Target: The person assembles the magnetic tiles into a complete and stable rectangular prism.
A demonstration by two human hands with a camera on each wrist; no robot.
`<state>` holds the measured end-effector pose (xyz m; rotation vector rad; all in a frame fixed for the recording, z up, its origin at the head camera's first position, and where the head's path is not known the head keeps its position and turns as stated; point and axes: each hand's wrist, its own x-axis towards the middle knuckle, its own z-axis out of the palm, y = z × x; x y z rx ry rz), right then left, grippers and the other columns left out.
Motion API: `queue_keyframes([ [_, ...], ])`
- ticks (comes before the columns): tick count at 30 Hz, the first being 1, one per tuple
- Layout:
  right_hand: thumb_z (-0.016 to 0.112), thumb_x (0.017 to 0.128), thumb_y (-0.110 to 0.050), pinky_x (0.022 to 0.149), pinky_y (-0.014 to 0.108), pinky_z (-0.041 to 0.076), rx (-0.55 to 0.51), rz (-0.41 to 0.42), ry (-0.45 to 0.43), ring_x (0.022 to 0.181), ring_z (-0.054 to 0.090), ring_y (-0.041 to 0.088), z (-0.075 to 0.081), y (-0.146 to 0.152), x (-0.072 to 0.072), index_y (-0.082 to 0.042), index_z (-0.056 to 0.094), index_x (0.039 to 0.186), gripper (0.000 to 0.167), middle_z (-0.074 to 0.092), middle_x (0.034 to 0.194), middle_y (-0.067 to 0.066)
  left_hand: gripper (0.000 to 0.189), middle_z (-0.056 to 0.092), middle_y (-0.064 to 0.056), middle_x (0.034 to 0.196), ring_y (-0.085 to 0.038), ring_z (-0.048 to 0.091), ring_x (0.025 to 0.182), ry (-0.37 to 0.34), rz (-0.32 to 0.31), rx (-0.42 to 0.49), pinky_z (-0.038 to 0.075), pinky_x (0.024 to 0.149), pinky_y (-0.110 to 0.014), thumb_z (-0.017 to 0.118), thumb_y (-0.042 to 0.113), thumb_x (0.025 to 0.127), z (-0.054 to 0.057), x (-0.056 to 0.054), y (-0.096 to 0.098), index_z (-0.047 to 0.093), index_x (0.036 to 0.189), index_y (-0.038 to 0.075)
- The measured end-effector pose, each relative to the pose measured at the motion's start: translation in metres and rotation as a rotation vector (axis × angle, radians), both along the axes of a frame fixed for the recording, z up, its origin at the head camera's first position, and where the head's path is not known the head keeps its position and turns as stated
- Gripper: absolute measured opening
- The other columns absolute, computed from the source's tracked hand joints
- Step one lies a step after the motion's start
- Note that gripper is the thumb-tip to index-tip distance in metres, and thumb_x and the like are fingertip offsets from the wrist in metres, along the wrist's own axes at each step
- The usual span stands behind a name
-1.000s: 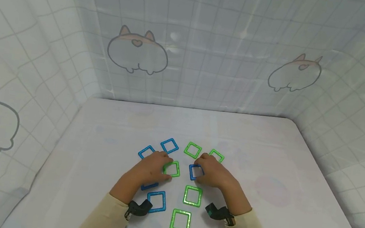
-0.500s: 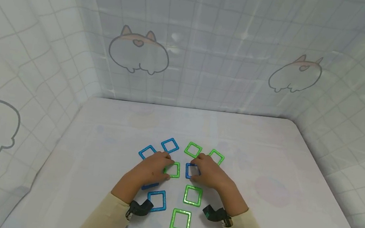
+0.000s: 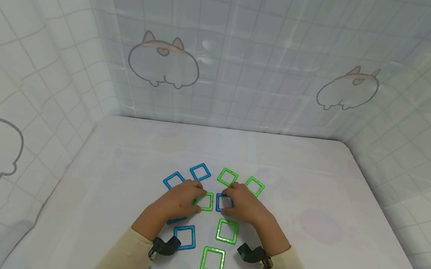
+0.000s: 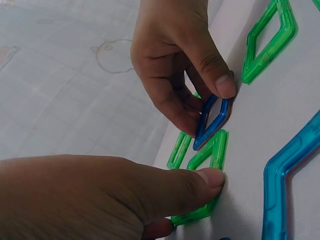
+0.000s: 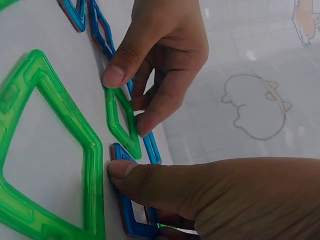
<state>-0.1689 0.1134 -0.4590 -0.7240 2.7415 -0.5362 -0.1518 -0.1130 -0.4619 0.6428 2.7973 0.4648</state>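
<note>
Thumb and fingers of my left hand [image 3: 180, 198] pinch a green square magnetic tile [image 3: 211, 202] by its edges, near the middle of the group. Opposite it, my right hand [image 3: 249, 206] pinches a dark blue square magnetic tile [image 3: 217, 203] the same way. A narrow gap separates the two facing edges in the head view. From the left wrist view, the right thumb sits on the near edge of the blue tile [image 4: 214, 125], with fingers at its far side. In the right wrist view the left hand grips the green tile [image 5: 117, 122] likewise.
Two blue tiles, one the far blue tile [image 3: 207, 170], lie beyond my left hand. Behind my right hand are two green tiles, including one green tile [image 3: 258, 180]. Nearer are a green tile [image 3: 228, 221], another green tile [image 3: 203, 259] and a blue tile [image 3: 194, 238].
My right hand has slid left with the blue tile, narrowing the space to the green tile. My left hand has stayed almost still.
</note>
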Motion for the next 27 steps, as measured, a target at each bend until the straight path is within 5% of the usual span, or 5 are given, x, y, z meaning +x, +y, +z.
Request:
queue_keyframes([
  [27, 0.083, 0.082, -0.034, 0.099, 0.037, 0.051, 0.005, 0.007, 0.01, 0.113, 0.055, 0.019, -0.0027, -0.0052, 0.0001, -0.013, 0.068, 0.126, 0.051, 0.061, 0.123, 0.002, 0.052, 0.059, -0.004, 0.131, -0.023, 0.054, 0.123, -0.01, 0.003, 0.026, 0.048, 0.104, -0.04, 0.077, 0.031, 0.088, -0.0011, -0.002, 0.0008, 0.064, 0.133, 0.01],
])
